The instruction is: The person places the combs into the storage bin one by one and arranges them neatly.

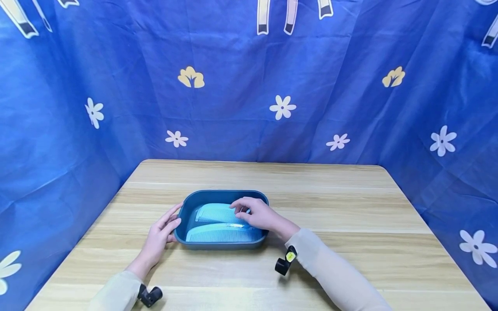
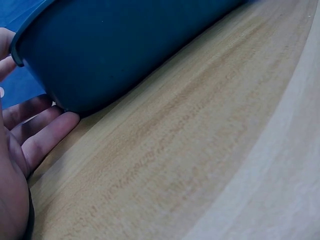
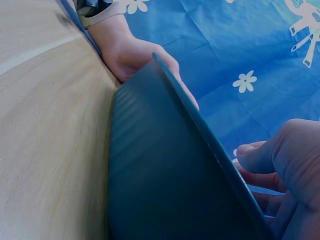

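Observation:
Inside a dark teal plastic box [image 1: 223,246] lie two light blue combs. The nearer comb [image 1: 221,233] lies along the front wall, teeth toward me; the farther comb [image 1: 214,213] lies behind it, its right part hidden by my right hand [image 1: 254,212]. That hand hovers over the box's right half, fingers loosely bent, and I see nothing held between them. My left hand [image 1: 157,237] touches the box's left end. In the left wrist view, its extended fingers [image 2: 52,132] rest against the bottom edge, with other digits at the rim. The combs are hidden in both wrist views.
The box stands on a light wood-grain table [image 1: 350,207]. A blue curtain [image 1: 233,121] with white flowers surrounds the back and sides. A small black camera mount [image 1: 285,261] sits on the right wrist, and another black mount [image 1: 149,296] on the left.

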Demonstrator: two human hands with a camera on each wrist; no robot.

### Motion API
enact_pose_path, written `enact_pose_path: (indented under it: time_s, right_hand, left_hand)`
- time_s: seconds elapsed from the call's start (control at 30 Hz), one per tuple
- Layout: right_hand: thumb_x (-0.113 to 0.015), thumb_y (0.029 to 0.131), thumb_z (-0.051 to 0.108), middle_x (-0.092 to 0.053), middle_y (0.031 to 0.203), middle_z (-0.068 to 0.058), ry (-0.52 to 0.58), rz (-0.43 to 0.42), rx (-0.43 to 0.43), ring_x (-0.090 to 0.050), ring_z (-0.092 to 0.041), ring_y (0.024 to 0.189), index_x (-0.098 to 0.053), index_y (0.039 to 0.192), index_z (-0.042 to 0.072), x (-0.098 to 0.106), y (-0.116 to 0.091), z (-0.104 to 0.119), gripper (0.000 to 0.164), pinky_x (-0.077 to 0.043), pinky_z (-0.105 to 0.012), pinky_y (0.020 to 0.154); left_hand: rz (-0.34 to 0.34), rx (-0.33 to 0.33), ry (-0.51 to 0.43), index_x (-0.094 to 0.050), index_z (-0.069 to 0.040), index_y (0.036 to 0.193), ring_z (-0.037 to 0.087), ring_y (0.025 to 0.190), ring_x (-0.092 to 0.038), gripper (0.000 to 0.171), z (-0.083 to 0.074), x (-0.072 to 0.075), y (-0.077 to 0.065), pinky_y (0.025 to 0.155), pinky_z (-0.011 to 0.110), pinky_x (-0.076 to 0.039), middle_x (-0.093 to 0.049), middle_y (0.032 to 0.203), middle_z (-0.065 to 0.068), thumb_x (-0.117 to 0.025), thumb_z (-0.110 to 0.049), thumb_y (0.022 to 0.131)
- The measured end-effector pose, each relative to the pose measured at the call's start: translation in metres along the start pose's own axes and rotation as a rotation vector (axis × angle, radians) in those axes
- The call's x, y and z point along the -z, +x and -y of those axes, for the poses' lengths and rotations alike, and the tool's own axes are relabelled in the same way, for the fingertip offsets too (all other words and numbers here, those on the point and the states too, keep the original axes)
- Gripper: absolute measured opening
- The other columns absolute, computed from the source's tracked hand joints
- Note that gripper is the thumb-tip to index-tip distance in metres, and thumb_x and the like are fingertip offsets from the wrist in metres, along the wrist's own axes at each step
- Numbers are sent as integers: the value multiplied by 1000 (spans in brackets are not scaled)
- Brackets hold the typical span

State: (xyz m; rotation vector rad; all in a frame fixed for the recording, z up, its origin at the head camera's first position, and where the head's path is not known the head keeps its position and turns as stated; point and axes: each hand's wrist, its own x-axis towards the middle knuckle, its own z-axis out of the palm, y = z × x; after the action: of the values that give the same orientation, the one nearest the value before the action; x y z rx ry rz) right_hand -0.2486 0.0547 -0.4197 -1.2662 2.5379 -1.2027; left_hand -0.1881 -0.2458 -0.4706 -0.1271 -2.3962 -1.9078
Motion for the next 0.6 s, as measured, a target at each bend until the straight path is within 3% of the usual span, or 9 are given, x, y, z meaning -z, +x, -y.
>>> enact_pose_path:
  time_s: [0.3, 0.6]
  right_hand:
    - [-53, 85, 15, -54, 86, 8, 30, -10, -25, -50, -6, 79, -56, 110, 10, 3, -1, 2, 26, -43, -19, 67]
    - [-53, 85, 14, -54, 87, 7, -26, 52, -70, -49, -8, 72, -54, 112, 10, 2, 0, 1, 27, -43, -18, 63]
  left_hand:
    - [4, -2, -1, -34, -25, 132, 14, 92, -53, 45, 1, 1, 0, 61, 35, -50, -36, 123, 21, -44, -31, 88]
    - [3, -7, -3, -34, -25, 131, 14, 91, -53, 45, 1, 1, 0, 61, 35, -50, -38, 122, 19, -45, -31, 88]
